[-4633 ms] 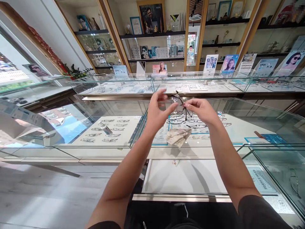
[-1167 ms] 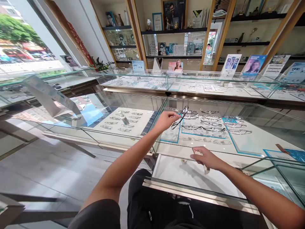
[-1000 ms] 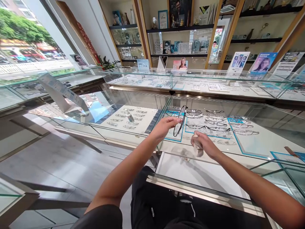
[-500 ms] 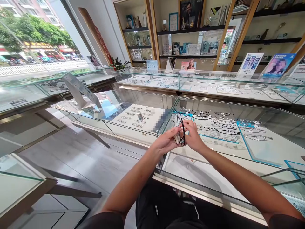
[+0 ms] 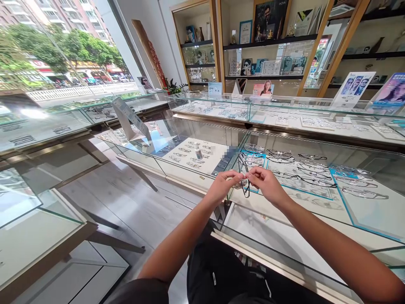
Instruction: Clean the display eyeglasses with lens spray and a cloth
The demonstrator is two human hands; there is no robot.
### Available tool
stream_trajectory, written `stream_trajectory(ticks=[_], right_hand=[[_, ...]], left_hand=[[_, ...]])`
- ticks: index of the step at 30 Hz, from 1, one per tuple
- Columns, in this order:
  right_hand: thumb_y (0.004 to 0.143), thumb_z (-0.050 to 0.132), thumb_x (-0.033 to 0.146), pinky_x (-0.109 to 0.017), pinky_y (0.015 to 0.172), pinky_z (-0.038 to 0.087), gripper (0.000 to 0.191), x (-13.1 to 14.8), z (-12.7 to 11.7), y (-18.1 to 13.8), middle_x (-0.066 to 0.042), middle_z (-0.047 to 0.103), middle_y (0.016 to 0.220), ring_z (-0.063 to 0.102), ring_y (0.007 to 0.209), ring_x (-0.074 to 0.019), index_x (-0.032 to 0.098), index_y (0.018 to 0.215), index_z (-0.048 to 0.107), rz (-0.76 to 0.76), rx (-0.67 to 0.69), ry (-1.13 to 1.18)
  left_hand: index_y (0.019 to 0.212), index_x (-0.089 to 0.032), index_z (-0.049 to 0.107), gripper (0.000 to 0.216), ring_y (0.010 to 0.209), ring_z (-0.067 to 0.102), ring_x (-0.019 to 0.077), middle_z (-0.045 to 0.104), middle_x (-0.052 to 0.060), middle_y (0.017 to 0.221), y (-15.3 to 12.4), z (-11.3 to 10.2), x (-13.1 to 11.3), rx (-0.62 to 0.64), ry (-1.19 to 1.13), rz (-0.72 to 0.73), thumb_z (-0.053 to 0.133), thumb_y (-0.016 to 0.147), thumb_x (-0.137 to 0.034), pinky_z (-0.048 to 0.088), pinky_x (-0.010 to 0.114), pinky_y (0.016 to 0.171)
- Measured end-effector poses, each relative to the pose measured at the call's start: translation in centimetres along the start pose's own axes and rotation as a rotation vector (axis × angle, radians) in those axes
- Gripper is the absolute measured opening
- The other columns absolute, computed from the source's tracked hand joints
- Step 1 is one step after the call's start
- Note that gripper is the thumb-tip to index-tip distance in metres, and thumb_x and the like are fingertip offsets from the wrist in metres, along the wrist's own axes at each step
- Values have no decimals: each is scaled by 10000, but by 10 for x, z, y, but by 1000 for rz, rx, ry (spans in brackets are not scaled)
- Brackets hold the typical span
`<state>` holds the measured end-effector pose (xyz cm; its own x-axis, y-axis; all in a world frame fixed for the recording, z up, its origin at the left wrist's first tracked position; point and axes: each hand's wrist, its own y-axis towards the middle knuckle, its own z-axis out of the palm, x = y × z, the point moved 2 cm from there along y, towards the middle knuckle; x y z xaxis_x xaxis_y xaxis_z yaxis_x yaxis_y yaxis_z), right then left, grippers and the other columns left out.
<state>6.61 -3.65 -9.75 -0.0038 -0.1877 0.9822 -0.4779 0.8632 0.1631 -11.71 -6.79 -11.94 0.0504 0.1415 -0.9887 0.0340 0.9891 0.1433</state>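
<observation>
A pair of black-framed eyeglasses (image 5: 246, 192) is held upright on edge between my two hands, over the glass counter. My left hand (image 5: 223, 185) is closed, thumb and fingers pinching the glasses from the left. Under its fingers shows a pale, crumpled bit that looks like a cloth (image 5: 236, 183), partly hidden. From the right, my right hand (image 5: 267, 184) pinches the glasses too, its fingertips nearly meeting those of the left. Beyond my left hand, a small white spray bottle (image 5: 198, 152) stands on the countertop.
Rows of eyeglasses (image 5: 313, 171) lie inside the glass display case (image 5: 316, 211) around my hands. A folded card stand (image 5: 130, 120) is on the counter at left. More glass cases (image 5: 215, 107) run along the back and left, before wooden shelves (image 5: 262, 78).
The glasses have turned and sit lower between my hands. My right hand has moved from behind the frame to a fingertip pinch facing my left. The view has swung left.
</observation>
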Motion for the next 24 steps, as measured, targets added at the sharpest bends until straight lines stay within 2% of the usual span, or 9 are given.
stream_trajectory(ticks=[3,7,11,13,15,17,20,22,24], right_hand=[[815,763,757,-286,563,353,548,-5,-9,-7,28,544,649,434,594,-130,220,814,652,25,-17,-13],[865,749,710,-300,588,419,489,-14,-26,-21,-8,640,693,498,621,-152,224,854,692,24,-56,-54],[861,765,693,-308,572,418,474,-19,-47,-32,-23,675,697,504,607,-159,222,861,714,13,-149,-111],[873,760,681,-313,573,416,461,-22,-58,-35,-26,686,704,500,602,-160,222,859,712,-3,-198,-132],[868,770,675,-316,575,414,456,-24,-70,-36,-25,690,707,490,595,-158,224,855,706,-20,-244,-137],[846,794,673,-316,576,411,458,-28,-83,-36,-23,688,697,487,595,-158,224,847,702,-33,-290,-137],[838,799,676,-312,579,402,465,-35,-100,-34,-23,682,679,493,606,-163,220,841,707,-39,-351,-154],[841,782,691,-311,578,392,482,-38,-107,-34,-20,672,670,498,607,-164,214,849,720,-33,-360,-177],[844,769,702,-314,588,395,497,-39,-110,-34,-16,658,665,526,617,-170,206,856,736,-28,-342,-206]], left_hand=[[810,-179,844,386,773,539,157,652,31,769,3,4,-4,27,142,58,849,814,-564,422,305,771],[790,-187,841,409,763,569,170,682,51,795,8,18,-8,66,187,48,846,791,-597,433,304,716],[785,-179,824,444,699,526,141,648,33,750,24,38,-7,126,126,-57,901,700,-607,387,282,641],[801,-167,819,491,623,458,109,588,0,674,38,49,-1,126,86,-133,939,627,-610,328,268,590],[823,-159,820,530,571,394,91,517,-30,606,54,62,5,127,82,-146,933,615,-634,277,263,557],[827,-154,821,542,553,364,90,483,-38,580,68,76,11,133,110,-78,899,648,-660,258,267,545],[783,-147,808,530,589,406,106,568,-3,643,81,91,18,136,141,68,868,684,-664,298,279,573],[768,-152,795,503,607,419,114,595,5,671,83,95,22,134,163,135,847,724,-650,317,287,600],[783,-171,787,457,593,400,120,532,-21,621,80,94,27,123,211,170,813,781,-627,315,290,612]])
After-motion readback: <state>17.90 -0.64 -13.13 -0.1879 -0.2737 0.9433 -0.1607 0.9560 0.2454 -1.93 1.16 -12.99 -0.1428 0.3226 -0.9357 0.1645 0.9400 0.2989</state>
